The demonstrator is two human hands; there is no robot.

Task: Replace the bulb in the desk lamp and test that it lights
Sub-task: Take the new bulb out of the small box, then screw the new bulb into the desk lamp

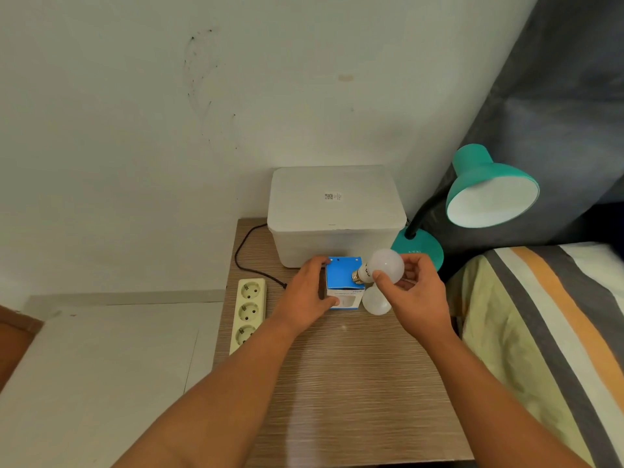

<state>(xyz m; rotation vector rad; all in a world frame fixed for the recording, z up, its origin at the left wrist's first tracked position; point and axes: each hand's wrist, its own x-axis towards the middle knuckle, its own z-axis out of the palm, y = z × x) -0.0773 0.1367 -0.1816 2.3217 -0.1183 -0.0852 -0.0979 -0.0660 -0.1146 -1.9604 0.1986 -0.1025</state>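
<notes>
- Right hand (pixel 413 292): thumb and fingertips pinched round the globe of a white bulb (pixel 385 266), held above the table, its screw base pointing left over the blue box. Wrist bent a little, forearm running back to the lower right.
- Left hand (pixel 305 295): fingers curled over the left side of the bulb box (pixel 344 282), thumb on its front lower corner, gripping it. Palm down, forearm stretched in from the lower left.
- Box stands on the wooden table (pixel 337 383), just in front of a white lidded container (pixel 334 214).
- Second white bulb (pixel 374 302) just right of the box, under the right hand; whether it rests on the table or leans on the box is hard to tell.
- Teal desk lamp (pixel 486 190) at the table's back right corner, shade tilted toward the camera; the socket inside is washed out.
- Cream power strip (pixel 248 312) along the left table edge, black cord (pixel 246 244) looping behind it.
- Striped bedding (pixel 547 325) to the right.
</notes>
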